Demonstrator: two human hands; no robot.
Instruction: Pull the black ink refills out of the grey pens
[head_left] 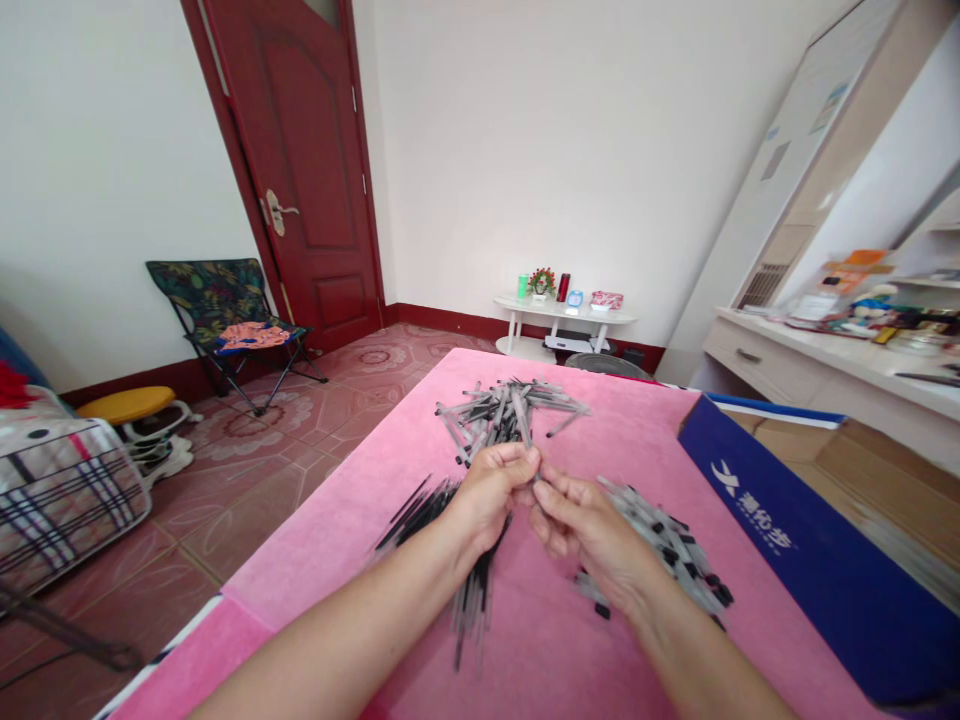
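Note:
My left hand (pixel 491 490) and my right hand (pixel 574 515) meet above the middle of the table, both closed, fingertips almost touching. Between them is a slim translucent pen barrel (pixel 523 418), its far end pointing away from me; the fingers cover its near end. Beyond the hands lies a loose heap of clear pen barrels (pixel 480 410) with dark ends. Thin black pen refills (pixel 420 515) are spread under and left of my left forearm, and more refills (pixel 474 610) lie just below my left hand. Beside my right wrist is a pile of pens with black caps (pixel 675 550).
A pink cloth (pixel 337 570) covers the table. An open blue cardboard box (pixel 795 540) stands along its right edge. Farther off are a folding chair (pixel 232 320), a yellow stool (pixel 127 402), a low white table (pixel 562 312) and a cluttered white counter (pixel 810 340).

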